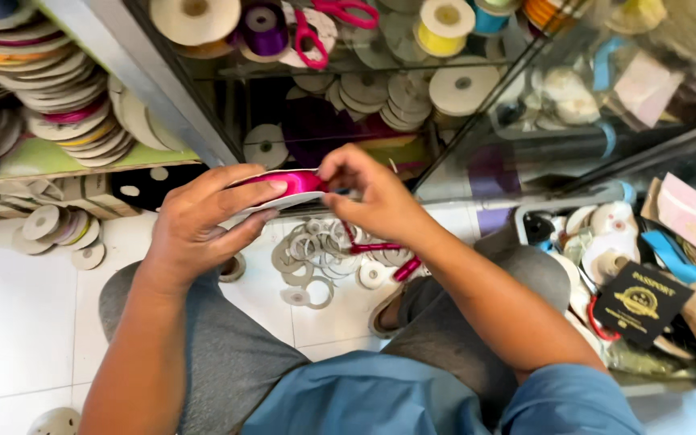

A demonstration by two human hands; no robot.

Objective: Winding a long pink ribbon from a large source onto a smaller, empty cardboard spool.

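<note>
Pink ribbon spool (287,187) clamped by left hand (203,221) fingers; right hand (372,197) pinching ribbon edge.

Below me, the white tiled floor (18,322) carries a scatter of empty cardboard spool discs (316,258) between my knees; further flat discs (58,229) lie at my left; one disc (54,421) rests near the lower edge.

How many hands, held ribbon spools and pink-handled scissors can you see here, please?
Hands: 2, left hand and right hand
Pink ribbon spool held between them: 1
Pink-handled scissors: 2, one pair and another, on the glass shelf
Total: 5
</note>
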